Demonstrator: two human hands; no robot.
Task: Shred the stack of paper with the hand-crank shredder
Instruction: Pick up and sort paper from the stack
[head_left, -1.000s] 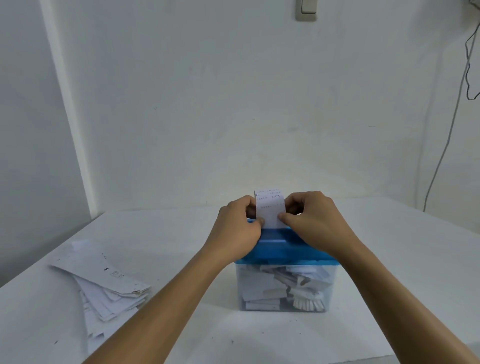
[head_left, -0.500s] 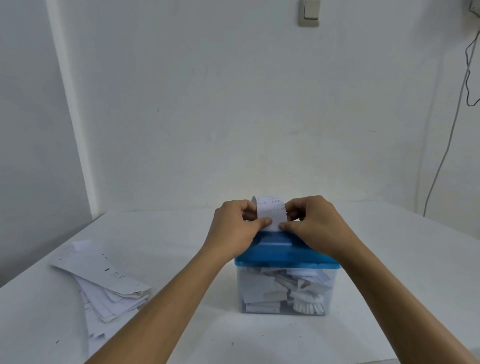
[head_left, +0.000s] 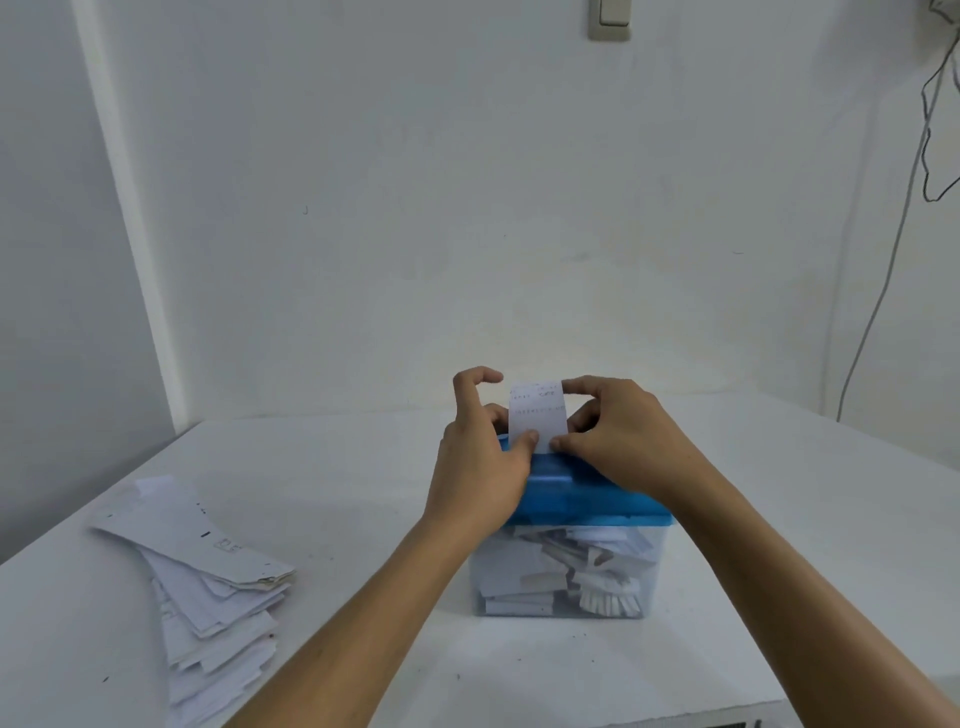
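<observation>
The left grip (head_left: 480, 467) has lifted its index off the slip (head_left: 537, 415), thumb pinning it; the right grip (head_left: 623, 441) clamps its 3 o'clock edge. Uneven hold could skew it, jamming the shredder (head_left: 587, 493).

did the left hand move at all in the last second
Yes. The left hand has opened upward: its forefinger lifted off the paper slip, rising higher above the blue shredder lid. Its thumb stays on the slip.

Wall switch (head_left: 610, 20) up top, cable (head_left: 883, 293) (thin, grey) hanging at right.
</observation>
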